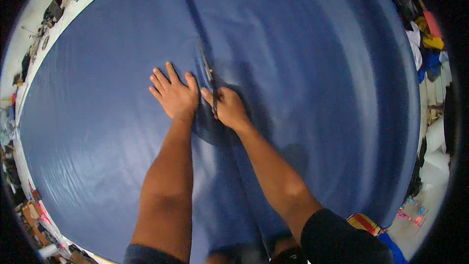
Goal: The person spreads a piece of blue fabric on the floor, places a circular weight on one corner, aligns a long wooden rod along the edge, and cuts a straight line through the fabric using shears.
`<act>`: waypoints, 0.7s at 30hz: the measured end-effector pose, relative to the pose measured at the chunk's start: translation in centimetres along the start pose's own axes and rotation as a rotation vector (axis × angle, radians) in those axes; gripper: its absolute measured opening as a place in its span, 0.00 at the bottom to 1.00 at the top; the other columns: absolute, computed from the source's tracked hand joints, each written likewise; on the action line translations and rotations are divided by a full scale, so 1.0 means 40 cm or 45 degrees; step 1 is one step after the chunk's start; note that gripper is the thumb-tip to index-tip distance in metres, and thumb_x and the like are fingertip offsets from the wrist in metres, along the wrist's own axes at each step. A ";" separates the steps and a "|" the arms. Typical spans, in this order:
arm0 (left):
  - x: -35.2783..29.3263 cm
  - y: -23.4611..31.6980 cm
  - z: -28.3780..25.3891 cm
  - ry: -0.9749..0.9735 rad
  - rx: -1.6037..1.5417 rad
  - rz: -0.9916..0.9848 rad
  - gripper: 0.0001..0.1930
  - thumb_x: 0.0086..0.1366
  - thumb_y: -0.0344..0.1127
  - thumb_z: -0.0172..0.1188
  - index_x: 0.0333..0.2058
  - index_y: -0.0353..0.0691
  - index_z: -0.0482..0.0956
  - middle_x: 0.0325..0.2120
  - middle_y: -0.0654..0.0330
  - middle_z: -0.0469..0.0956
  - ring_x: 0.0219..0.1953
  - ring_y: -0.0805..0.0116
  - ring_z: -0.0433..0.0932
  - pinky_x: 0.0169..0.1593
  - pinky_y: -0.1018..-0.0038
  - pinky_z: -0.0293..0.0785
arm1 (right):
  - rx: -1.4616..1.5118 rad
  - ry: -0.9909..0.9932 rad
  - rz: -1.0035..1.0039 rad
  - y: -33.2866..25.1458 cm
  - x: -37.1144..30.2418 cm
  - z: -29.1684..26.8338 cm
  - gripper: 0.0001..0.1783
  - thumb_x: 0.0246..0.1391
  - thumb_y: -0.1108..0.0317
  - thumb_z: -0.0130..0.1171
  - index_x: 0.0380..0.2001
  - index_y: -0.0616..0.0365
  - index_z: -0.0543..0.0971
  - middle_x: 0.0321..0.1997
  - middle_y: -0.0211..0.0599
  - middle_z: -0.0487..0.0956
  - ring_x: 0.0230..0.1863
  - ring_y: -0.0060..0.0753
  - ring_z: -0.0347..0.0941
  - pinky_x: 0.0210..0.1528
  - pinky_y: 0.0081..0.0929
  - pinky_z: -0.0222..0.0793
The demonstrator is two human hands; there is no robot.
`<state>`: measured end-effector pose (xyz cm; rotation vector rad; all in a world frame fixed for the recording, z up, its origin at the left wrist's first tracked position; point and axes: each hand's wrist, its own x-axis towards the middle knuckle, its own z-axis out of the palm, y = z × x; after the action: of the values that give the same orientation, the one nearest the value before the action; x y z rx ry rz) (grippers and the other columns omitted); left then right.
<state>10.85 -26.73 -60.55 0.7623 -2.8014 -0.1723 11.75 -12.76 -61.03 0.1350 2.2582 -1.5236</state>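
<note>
A wide sheet of dark blue, slightly shiny fabric (97, 117) spreads across nearly the whole view. My left hand (177, 97) lies flat on it with the fingers spread, just left of a dark line running lengthwise through the sheet. In my right hand (229, 107) is a pair of scissors (211, 76), fingers wrapped round the dark handles. The blades point away from me along that line; whether they are parted is hard to make out. Below my hands the line continues toward my body as a cut or fold.
A white table edge (53, 39) shows along the left, with scattered small items beyond it. Coloured cloths (432, 41) and clutter are at the far right. A red and yellow striped piece (364, 222) and blue cloth (391, 247) sit by the near right edge.
</note>
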 end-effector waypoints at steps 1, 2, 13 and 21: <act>0.006 0.006 -0.013 -0.008 0.010 -0.009 0.34 0.67 0.56 0.45 0.67 0.44 0.59 0.68 0.42 0.52 0.70 0.41 0.48 0.70 0.47 0.41 | 0.025 -0.044 0.036 -0.007 -0.004 -0.007 0.31 0.54 0.38 0.61 0.26 0.62 0.76 0.22 0.44 0.76 0.26 0.42 0.73 0.31 0.37 0.67; 0.009 0.017 -0.015 -0.028 0.013 -0.007 0.34 0.67 0.56 0.45 0.67 0.45 0.60 0.68 0.42 0.52 0.70 0.41 0.49 0.70 0.47 0.41 | 0.047 -0.074 0.083 -0.005 -0.008 -0.015 0.33 0.53 0.37 0.60 0.28 0.64 0.77 0.26 0.51 0.78 0.30 0.51 0.76 0.36 0.43 0.68; 0.018 0.028 -0.062 -0.163 -0.059 -0.054 0.35 0.64 0.51 0.51 0.65 0.41 0.60 0.67 0.38 0.51 0.70 0.38 0.48 0.69 0.45 0.41 | -0.017 -0.065 0.073 -0.193 0.228 -0.014 0.35 0.53 0.35 0.59 0.22 0.63 0.75 0.21 0.45 0.75 0.25 0.43 0.72 0.29 0.40 0.64; 0.030 0.048 -0.071 -0.255 -0.050 -0.071 0.34 0.64 0.50 0.51 0.65 0.38 0.61 0.67 0.35 0.51 0.69 0.35 0.48 0.69 0.43 0.40 | 0.110 -0.069 0.041 -0.341 0.518 0.012 0.33 0.52 0.34 0.60 0.16 0.54 0.69 0.14 0.29 0.69 0.14 0.24 0.67 0.19 0.25 0.63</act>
<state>9.65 -25.86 -57.25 0.8581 -2.9543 -0.3301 -11.11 -21.64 -57.37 0.1526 2.1386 -1.5894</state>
